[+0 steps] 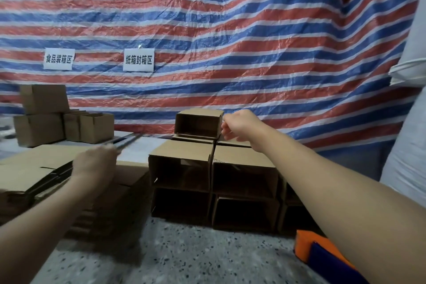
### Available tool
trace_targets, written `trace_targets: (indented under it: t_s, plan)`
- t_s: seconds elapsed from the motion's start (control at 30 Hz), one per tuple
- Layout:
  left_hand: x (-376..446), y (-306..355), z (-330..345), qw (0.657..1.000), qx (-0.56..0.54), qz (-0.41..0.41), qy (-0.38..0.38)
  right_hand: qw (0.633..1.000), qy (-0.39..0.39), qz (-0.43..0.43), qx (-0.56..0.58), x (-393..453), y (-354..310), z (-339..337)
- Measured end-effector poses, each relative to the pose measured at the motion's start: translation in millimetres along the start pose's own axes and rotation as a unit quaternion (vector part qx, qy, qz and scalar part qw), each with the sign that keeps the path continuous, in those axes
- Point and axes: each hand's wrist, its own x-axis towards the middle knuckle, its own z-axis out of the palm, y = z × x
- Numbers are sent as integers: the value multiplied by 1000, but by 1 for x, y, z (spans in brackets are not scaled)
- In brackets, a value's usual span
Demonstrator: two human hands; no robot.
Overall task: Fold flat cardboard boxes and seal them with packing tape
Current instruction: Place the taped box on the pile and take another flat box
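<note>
Several folded cardboard boxes [242, 180] are stacked on their sides in the middle, open ends towards me. One more folded box [198, 123] lies on top of them. My right hand [239, 125] is at that top box's right edge, fingers loosely curled and just touching the edge. To the left lies a pile of flat cardboard boxes [27, 168]. My left hand [96, 161] is over the pile and grips a flat cardboard box [128, 139], seen edge-on and blurred, slanting up to the right.
An orange and blue tape dispenser [322, 258] lies at the lower right, partly under my right forearm. More folded boxes [46, 120] stand at the back left. A striped tarp [230, 41] with two paper signs hangs behind. Speckled floor [184, 256] lies in front.
</note>
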Motion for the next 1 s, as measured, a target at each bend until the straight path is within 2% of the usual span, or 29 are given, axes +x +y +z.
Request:
trace_targets:
  t_s: [0.13, 0.23, 0.33, 0.5, 0.7, 0.77, 0.83, 0.93, 1.0]
  plan:
    - [27, -10, -70, 987, -87, -11, 137, 1000, -11, -16, 10, 3, -7, -4]
    - [33, -2, -127, 969, -113, 31, 219, 998, 4, -47, 33, 8, -19, -12]
    - [30, 7, -175, 938, -204, 103, 261, 994, 47, -88, 43, 9, -40, -32]
    - [25, 34, -207, 881, -375, 186, 220, 968, 146, -152, 138, 5, -62, -70]
    - [15, 66, -208, 825, -527, 199, 51, 946, 224, -122, 199, -4, -38, -105]
    - [18, 78, -202, 793, -586, 154, 57, 934, 274, -111, 202, -9, -30, -109]
    - [18, 92, -196, 752, -653, 63, 64, 929, 300, -94, 198, -14, -25, -111]
    - [10, 114, -189, 655, -755, -43, 8, 935, 275, -63, 213, -26, -21, -111]
    - [1, 124, -181, 639, -766, -73, -13, 943, 254, -59, 206, -37, -13, -110]
